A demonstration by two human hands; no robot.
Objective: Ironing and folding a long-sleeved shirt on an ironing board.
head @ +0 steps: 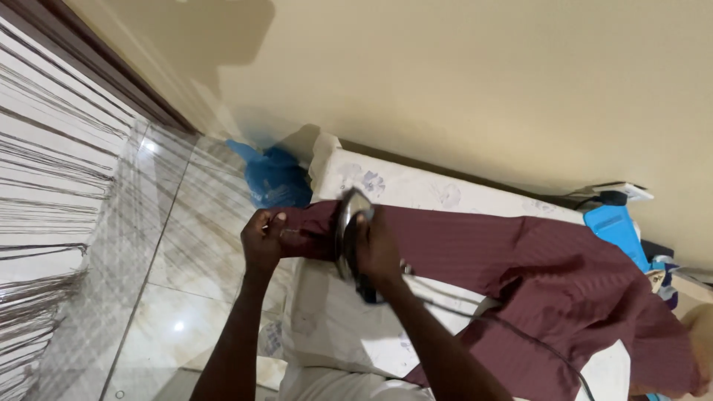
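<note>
A maroon striped shirt (535, 275) lies spread over a white floral-print padded surface (416, 189). My left hand (261, 239) pinches the end of the shirt's sleeve at the surface's edge. My right hand (379, 249) grips the handle of an electric iron (347, 223), which is tipped on its side over the sleeve with its shiny soleplate facing my left hand. The iron's cord (512, 334) trails across the shirt toward the lower right.
A blue plastic bag (276, 178) sits on the glossy tiled floor (186, 245) beside the padded surface. A string curtain (44, 186) hangs at left. A white socket with a plug (620, 193) and a blue item (616, 226) are at right by the beige wall.
</note>
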